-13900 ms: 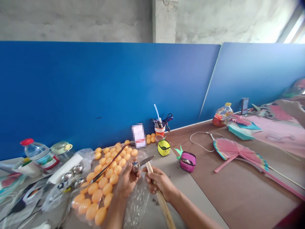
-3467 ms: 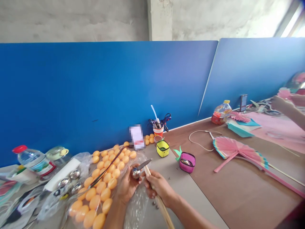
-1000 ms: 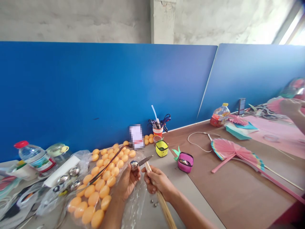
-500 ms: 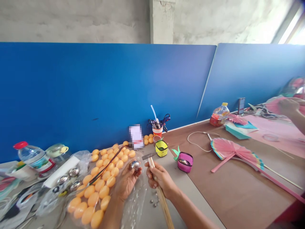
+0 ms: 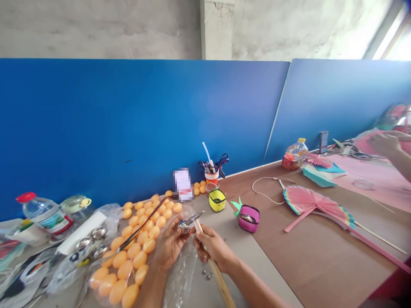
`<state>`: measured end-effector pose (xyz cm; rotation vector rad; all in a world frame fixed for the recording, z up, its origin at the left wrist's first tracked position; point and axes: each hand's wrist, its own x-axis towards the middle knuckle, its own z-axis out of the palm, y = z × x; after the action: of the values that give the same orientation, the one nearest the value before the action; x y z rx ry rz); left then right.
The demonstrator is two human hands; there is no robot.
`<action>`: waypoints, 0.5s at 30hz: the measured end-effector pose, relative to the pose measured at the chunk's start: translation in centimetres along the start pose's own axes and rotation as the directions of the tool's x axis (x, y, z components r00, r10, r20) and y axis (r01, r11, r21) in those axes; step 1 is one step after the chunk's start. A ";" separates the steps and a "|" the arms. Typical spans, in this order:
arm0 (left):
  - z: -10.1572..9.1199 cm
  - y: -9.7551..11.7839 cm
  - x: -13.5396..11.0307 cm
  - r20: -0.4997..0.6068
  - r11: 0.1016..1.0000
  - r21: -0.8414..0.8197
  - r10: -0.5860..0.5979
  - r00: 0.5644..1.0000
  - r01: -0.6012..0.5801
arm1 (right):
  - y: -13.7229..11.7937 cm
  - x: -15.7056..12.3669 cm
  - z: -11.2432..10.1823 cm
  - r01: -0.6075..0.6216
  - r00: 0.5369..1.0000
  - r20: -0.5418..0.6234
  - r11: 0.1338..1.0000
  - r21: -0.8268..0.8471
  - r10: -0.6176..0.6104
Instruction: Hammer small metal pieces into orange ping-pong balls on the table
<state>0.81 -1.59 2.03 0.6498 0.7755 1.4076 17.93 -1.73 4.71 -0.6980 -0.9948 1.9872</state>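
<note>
My left hand (image 5: 171, 244) is closed around a shiny silver ball (image 5: 184, 227) with a patterned surface. In my right hand (image 5: 213, 246) is a hammer (image 5: 195, 217) with a wooden handle, gripped close to its metal head. The head lies against, or right beside, the ball; contact is hard to make out. Below my hands, a few small silver bits (image 5: 208, 276) lie on the table. Under my left forearm and beside it spreads a clear plastic bag holding many orange balls (image 5: 134, 248).
A yellow mesh basket (image 5: 217, 200) and a purple mesh basket (image 5: 248, 218) stand beyond my right hand. Bottles (image 5: 45, 214) and silver balls in plastic (image 5: 84, 244) crowd the left. Rightward lie a pink paper fan (image 5: 311, 201) and a co-worker's hand (image 5: 383, 143). A blue partition (image 5: 144, 119) rises behind.
The hammer head has moved left and down onto or beside the silver ball, and my right hand has come closer to my left. The ball has shifted slightly right.
</note>
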 end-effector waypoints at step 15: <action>-0.9 -0.2 0.6 0.022 0.996 -0.093 0.020 1.000 -0.018 | -0.2 -0.1 0.1 0.005 1.000 0.013 0.996 0.086 -0.006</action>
<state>0.21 -1.06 1.25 0.6018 0.6834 1.4424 18.00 -1.74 4.88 -0.6352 -0.9123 2.0199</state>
